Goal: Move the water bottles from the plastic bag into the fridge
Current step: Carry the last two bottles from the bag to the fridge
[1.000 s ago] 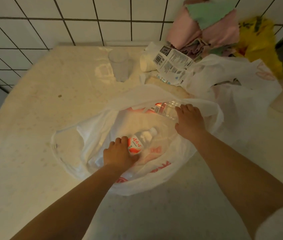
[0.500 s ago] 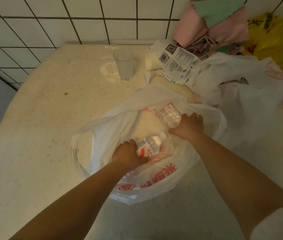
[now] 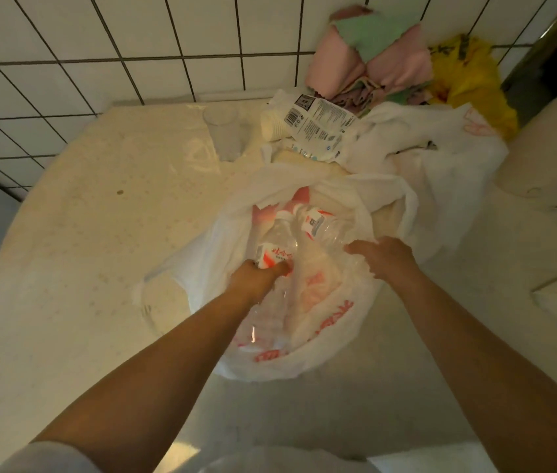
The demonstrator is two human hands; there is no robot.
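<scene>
In the head view both water bottles lie inside the open plastic bag (image 3: 321, 349) on the bench (image 3: 75, 254), their long axes running up and away from the grips. The left hand (image 3: 253, 279) is clamped round the near end of the left bottle (image 3: 275, 244); the right hand (image 3: 384, 259) holds the base of the right bottle (image 3: 324, 227), neck pointing far-left

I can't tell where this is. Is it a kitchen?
Probably a home kitchen or dining corner: a round table against a tiled wall, a drinking glass, and a shopping bag of water bottles.
</scene>
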